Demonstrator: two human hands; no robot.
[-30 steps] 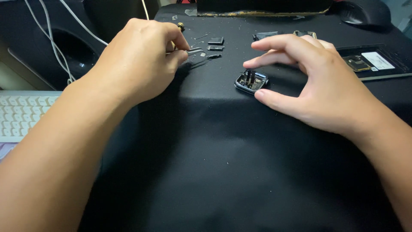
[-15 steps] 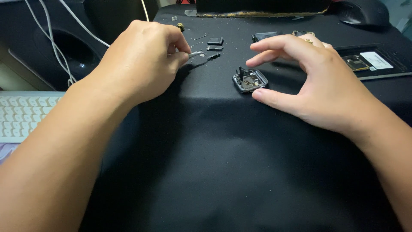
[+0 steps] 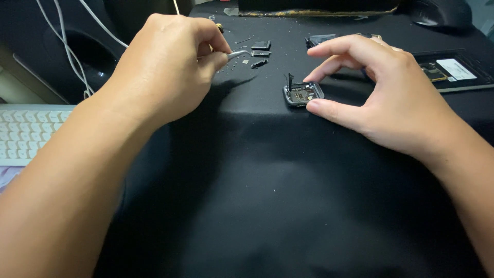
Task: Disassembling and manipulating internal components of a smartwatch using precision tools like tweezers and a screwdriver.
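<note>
Left hand [image 3: 164, 67]: curled shut, pinching a thin pair of metal tweezers [image 3: 238, 53] between thumb and forefinger; the tips point right, toward the small loose parts.
Right hand [image 3: 381, 90]: spread in a wide C, clasping nothing; the thumb tip touches the near right corner of the small device, the forefinger arches over it without clearly touching.
Black cloth [image 3: 267, 195]: the largest thing here, a dark mat covering the whole work surface, specked with pale dust and crumbs toward the far side, draping down at the near edge.
Dark rounded shape [image 3: 77, 46]: far left, behind the cloth, with a hollow in its face; what it is cannot be told.
Keyboard [image 3: 25, 134]: pale keys, at the left edge, lower than the cloth and partly hidden by the left forearm.
White cables [image 3: 62, 36]: run down across the dark rounded shape at far left.
Flat black tray [image 3: 453, 72]: far right, beyond the right hand, with a white label and a small board on it.
Mouse [image 3: 440, 13]: dark, at the far right corner.
Small device [image 3: 302, 93]: a rounded square metal case, opened, its insides showing, lying on the cloth between the right thumb and forefinger; a thin dark strip stands up from its left side.
Loose parts [image 3: 261, 49]: a few small dark rectangular pieces, just beyond the tweezer tips, left of the device.
</note>
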